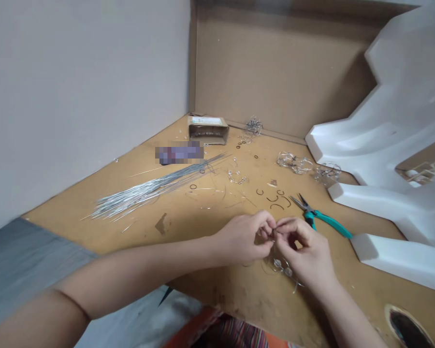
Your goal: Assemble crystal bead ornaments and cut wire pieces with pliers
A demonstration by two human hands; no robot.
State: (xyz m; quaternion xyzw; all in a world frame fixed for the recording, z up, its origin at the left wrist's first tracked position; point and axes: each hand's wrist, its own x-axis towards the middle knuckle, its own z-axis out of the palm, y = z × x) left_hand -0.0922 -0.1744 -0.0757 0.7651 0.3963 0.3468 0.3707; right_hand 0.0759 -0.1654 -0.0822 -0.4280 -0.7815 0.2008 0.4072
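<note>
BEADED WIRE, HELD IN TWO HANDS

Beaded wire (287,271): one piece, clear beads on thin wire, above the near part of the table (203,285). Upper end at the fingertips; long axis running down and rightward from there, partly behind the right hand.

Right hand (306,246): thumb and forefinger together, pinching the wire's upper end. Wrist bent slightly; forearm rising leftward from the lower right corner.

Left hand (244,237): fingers curled, thumb a little apart from the forefinger, tips meeting the right hand's at the same end; cannot tell how firmly they grip. Forearm reaching across from the lower left.

Pliers (331,223): one pair, teal handles, just beyond the right hand; jaws parted, pointing up and left.

Wire bits (276,207): several, dark, curved, left of the pliers.

Loose beads (242,181): clear, in a rough arc, farther off.

Wire bundle (145,191): silver, straight lengths, slanting from lower left to upper right.

Purple item (179,154): one, blurred, beyond the bundle.

Box (206,120): small, cardboard, open side facing the viewer.

Wire clusters (293,162): bent, by the foam (333,140) and at the rear.
</note>
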